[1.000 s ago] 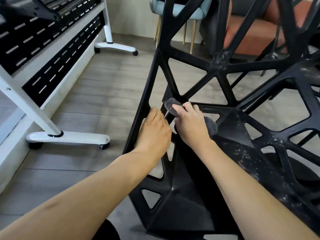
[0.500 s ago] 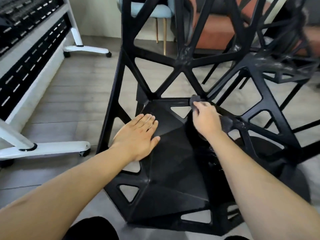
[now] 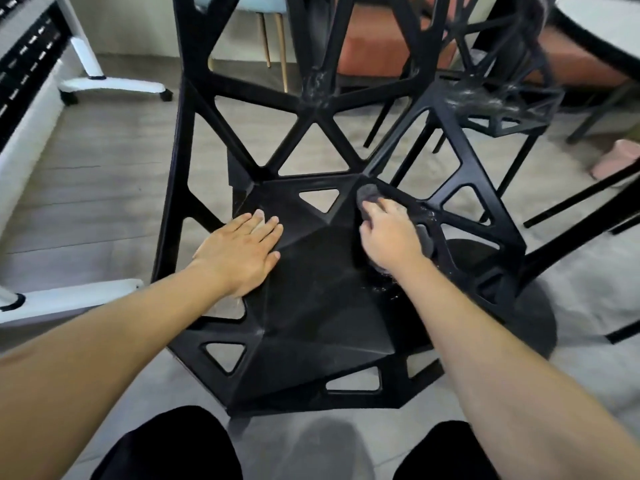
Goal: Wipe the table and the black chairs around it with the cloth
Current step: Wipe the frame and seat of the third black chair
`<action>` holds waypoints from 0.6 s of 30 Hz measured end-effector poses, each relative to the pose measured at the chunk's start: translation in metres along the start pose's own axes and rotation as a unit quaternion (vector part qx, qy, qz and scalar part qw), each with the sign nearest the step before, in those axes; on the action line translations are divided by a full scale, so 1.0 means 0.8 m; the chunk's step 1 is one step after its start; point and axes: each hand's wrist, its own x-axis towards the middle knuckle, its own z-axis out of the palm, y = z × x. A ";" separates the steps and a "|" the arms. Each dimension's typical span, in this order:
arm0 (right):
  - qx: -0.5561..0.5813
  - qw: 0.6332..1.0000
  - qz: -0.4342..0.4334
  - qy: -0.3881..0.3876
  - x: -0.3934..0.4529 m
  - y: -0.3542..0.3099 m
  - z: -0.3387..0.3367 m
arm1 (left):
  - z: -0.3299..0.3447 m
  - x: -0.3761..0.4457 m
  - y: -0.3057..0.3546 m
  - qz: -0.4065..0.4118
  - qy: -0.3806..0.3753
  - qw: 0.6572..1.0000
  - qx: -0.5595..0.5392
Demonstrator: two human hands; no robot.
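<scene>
Cloth (image 3: 369,195), gripped in right hand (image 3: 389,237), rubs the black chair (image 3: 311,289) seat's far-right corner, left hand (image 3: 239,252) flat, fingers straight; white residue remains, tabletop (image 3: 602,26) apparently pending.

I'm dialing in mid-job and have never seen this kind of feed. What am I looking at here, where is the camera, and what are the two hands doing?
There is no machine: a person works with bare hands, and the single wide-angle camera sits on their head, looking forward and down. The two forearms reaching in from the bottom are their own.

In front of them stands a black chair with triangular cut-outs in its seat and back. The left hand lies flat, fingers straight, on the left part of the seat. The right hand presses a grey cloth against the seat's back right corner, with its fingers curled over the cloth.

Further back are another black chair, the edge of a white table at top right, and a white wheeled frame at left.
</scene>
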 end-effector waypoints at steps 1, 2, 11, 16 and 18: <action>0.023 0.999 -0.026 -0.008 -0.015 -0.027 0.003 | 0.001 0.003 -0.001 0.002 0.002 1.000 0.005; 0.046 0.997 -0.059 -0.014 -0.033 -0.054 0.009 | 0.002 0.006 -0.001 0.002 0.004 1.000 0.007; -0.046 0.996 -0.040 0.064 -0.039 0.012 0.004 | 0.012 0.010 -0.002 -0.001 0.023 1.000 0.009; -0.090 0.995 0.038 0.028 -0.051 0.007 0.002 | 0.012 0.012 -0.002 -0.011 0.019 1.000 0.002; -0.066 0.997 0.031 0.013 -0.082 -0.053 0.007 | 0.009 0.013 0.000 -0.016 0.007 1.000 0.006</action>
